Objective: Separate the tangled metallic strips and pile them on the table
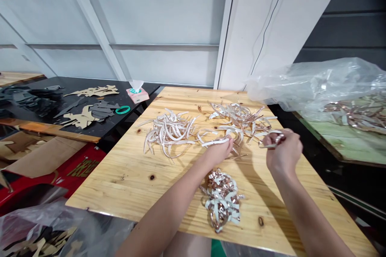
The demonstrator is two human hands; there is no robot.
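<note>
My left hand [221, 149] is closed on a thin curved strip [214, 142], white on one face, which points to the left. Farther right, my right hand [285, 150] is closed round a few shiny rose-gold and white strips [273, 141]. Between and beyond the hands lies a loose heap of rose-gold strips [241, 116] on the wooden table. Left of it is a pile of curved pale strips [170, 130]. Nearer to me, below the left hand, sits a clump of crumpled metallic and white scraps [222, 200].
The wooden table [120, 192] has a black table [90, 130] to its left, bearing cut dark and tan pieces, a green tape ring [122, 110] and a tissue pack [138, 94]. At right, clear plastic [316, 80] covers more strips. A bag of scraps [42, 245] sits lower left.
</note>
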